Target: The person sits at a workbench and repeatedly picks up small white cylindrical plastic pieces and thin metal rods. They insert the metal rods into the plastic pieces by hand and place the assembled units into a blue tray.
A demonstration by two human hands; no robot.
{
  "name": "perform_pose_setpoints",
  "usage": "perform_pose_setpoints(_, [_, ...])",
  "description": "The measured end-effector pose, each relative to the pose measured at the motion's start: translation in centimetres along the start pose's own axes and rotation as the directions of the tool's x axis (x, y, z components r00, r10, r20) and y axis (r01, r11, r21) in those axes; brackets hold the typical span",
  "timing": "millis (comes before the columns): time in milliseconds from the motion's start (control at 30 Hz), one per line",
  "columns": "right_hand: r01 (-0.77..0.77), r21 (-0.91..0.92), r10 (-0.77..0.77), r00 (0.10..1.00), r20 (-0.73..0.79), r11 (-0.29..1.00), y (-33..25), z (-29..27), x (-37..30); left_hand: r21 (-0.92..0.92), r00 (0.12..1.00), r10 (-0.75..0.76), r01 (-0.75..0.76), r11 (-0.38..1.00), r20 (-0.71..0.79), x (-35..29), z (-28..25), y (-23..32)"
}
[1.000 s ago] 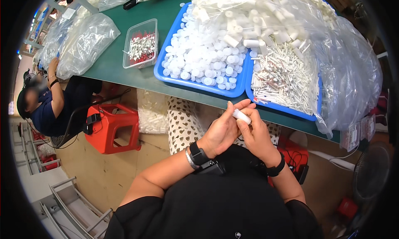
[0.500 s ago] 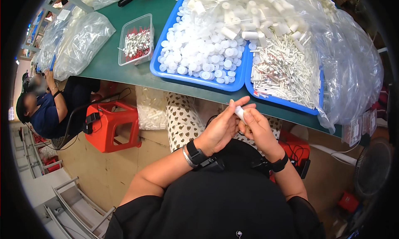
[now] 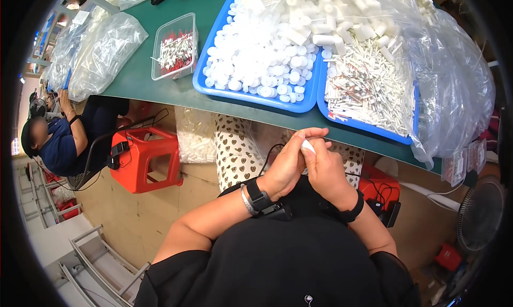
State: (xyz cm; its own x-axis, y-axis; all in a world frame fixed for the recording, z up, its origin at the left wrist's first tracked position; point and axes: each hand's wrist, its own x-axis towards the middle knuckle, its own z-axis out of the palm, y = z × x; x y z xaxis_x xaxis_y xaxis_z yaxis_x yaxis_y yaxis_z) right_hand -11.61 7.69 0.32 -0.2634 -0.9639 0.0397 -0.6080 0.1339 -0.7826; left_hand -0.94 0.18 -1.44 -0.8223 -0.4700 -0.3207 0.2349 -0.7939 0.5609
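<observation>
In front of my body, just off the table's near edge, my two hands are pressed together. Between the thumbs shows the tip of a small white plastic cylinder (image 3: 308, 145); most of it is hidden by fingers. My right hand (image 3: 328, 173) is closed around it with curled fingers. My left hand (image 3: 283, 165) grips it from the other side, its forefinger stretched past the right hand. Beyond lie a blue tray (image 3: 256, 101) of translucent white round caps and a second blue tray (image 3: 368, 130) of thin white pins, with thicker white cylinders heaped behind.
On the green table (image 3: 160, 93) stands a clear plastic box (image 3: 176, 76) of red and white pins. Clear plastic bags (image 3: 454, 88) drape over the right side. A red stool (image 3: 141, 168) is on the floor at left, near another seated person (image 3: 64, 152); a fan (image 3: 481, 216) stands right.
My right hand has turned and closed further over the white cylinder, covering more of it. Both hands have come closer together.
</observation>
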Motion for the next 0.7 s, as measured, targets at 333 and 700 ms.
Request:
perform_pose_setpoints(333, [-0.304, 0.485, 0.176, 0.940, 0.291, 0.820, 1.5, -0.9, -0.1, -0.084, 0.992, -0.130, 0.130, 0.988, 0.003, -0.6, -0.5, 1.3])
perform_pose_setpoints(700, [-0.629, 0.760, 0.196, 0.776, 0.599, 0.166, 2.1, -1.0, 0.6, -0.051, 0.995, -0.104, 0.103, 0.993, -0.011, -0.4, -0.3, 0.9])
